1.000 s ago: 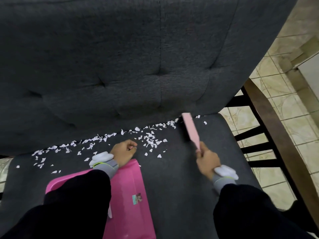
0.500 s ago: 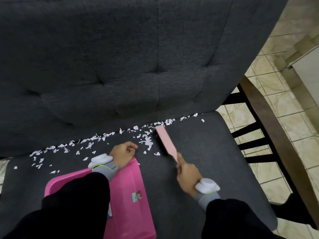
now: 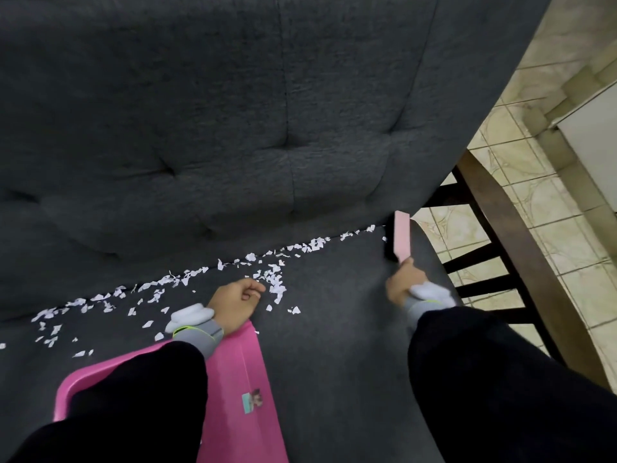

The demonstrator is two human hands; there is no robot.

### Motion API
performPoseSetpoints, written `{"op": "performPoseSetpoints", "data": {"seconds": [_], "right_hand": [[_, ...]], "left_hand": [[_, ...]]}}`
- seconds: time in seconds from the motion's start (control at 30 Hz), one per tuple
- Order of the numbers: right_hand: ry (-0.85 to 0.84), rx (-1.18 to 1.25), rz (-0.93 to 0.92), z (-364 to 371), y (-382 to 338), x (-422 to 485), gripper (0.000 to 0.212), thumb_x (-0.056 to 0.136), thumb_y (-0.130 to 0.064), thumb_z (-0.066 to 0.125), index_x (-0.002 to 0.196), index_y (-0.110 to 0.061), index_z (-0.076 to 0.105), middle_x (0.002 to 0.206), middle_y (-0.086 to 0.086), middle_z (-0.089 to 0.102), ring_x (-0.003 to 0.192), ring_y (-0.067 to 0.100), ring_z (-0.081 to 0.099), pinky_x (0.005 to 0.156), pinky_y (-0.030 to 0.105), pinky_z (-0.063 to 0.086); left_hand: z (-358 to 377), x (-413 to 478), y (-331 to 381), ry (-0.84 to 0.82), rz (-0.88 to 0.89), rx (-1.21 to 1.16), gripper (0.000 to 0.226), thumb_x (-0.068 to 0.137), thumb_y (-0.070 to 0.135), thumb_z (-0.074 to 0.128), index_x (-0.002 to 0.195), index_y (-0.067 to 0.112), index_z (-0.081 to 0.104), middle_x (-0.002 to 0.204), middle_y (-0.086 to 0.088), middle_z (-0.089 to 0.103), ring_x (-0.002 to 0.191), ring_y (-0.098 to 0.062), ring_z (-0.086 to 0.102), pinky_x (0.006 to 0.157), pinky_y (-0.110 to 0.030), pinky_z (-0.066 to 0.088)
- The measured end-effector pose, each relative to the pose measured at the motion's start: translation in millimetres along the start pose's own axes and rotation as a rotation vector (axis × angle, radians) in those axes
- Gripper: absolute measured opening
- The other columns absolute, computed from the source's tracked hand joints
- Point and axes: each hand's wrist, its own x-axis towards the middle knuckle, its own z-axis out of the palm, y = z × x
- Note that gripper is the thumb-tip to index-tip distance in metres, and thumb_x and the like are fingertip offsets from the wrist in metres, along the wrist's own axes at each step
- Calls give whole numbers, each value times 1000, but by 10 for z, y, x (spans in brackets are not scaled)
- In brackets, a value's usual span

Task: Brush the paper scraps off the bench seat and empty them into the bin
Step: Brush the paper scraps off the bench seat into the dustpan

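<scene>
White paper scraps (image 3: 277,282) lie along the crease between the dark grey bench seat (image 3: 334,345) and its backrest, and are strewn to the left of my left hand. A pink dustpan (image 3: 233,379) lies flat on the seat under my left forearm. My left hand (image 3: 238,302) sits at the pan's far corner with its fingers curled, holding it there. My right hand (image 3: 404,282) grips the handle of a pale pink brush (image 3: 400,235). The brush head stands at the seat's far right end, by the crease.
The tufted grey backrest (image 3: 267,111) fills the upper view. A dark wooden armrest with slats (image 3: 500,245) borders the seat on the right, with tiled floor (image 3: 551,212) beyond it. No bin is in view.
My right hand swept the brush left to the scrap pile beside my left hand, then swung it back to the seat's right end. My left hand and the dustpan stayed put.
</scene>
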Motion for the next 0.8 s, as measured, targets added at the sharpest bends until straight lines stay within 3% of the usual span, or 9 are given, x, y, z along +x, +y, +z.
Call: {"op": "performPoseSetpoints", "data": {"seconds": [0.17,0.33,0.4,0.57,0.63,0.7,0.8], "right_hand": [[-62,-85,-249,451,-203,-598,71,92,-9,40,150,-8,0,129,18,55,118,33,54,95,37,44],[-81,28,-467,500,-67,-945,56,97,-18,34,150,-20,14,117,21,62,107,39,59,88,39,46],[-18,114,-407,411,9,-871,54,98,-19,34,149,-18,18,118,25,61,109,41,57,88,40,44],[87,361,-63,-11,172,-316,46,95,-11,38,140,-3,33,124,27,56,114,41,53,86,36,42],[72,417,26,-188,166,-69,47,95,-8,37,140,0,30,120,27,57,105,38,58,70,27,41],[6,541,49,-305,127,130,47,94,-5,38,140,1,29,97,25,54,85,30,62,51,19,43],[-102,638,19,-335,-16,285,44,94,-5,39,136,4,35,76,11,46,64,21,53,35,17,44]], "left_hand": [[-8,38,10,-18,-4,7,21,88,5,52,100,16,66,88,2,64,83,-14,58,66,4,34],[-48,19,-2,-11,-6,8,22,88,5,53,99,16,67,89,0,66,82,-15,58,67,2,35],[-68,13,-8,-4,-7,16,22,87,4,52,100,15,67,88,0,65,81,-15,58,64,4,35],[-94,25,4,5,-5,18,21,87,4,52,97,16,67,87,3,65,81,-13,58,64,5,34],[-73,40,16,3,1,16,21,87,4,53,96,17,66,86,2,65,79,-13,57,65,4,34],[-49,63,34,-6,5,15,21,87,3,52,96,17,66,86,3,65,77,-12,57,65,4,35],[-49,97,76,-16,13,7,22,87,3,52,94,19,66,82,7,64,73,-7,55,65,4,35]]}}
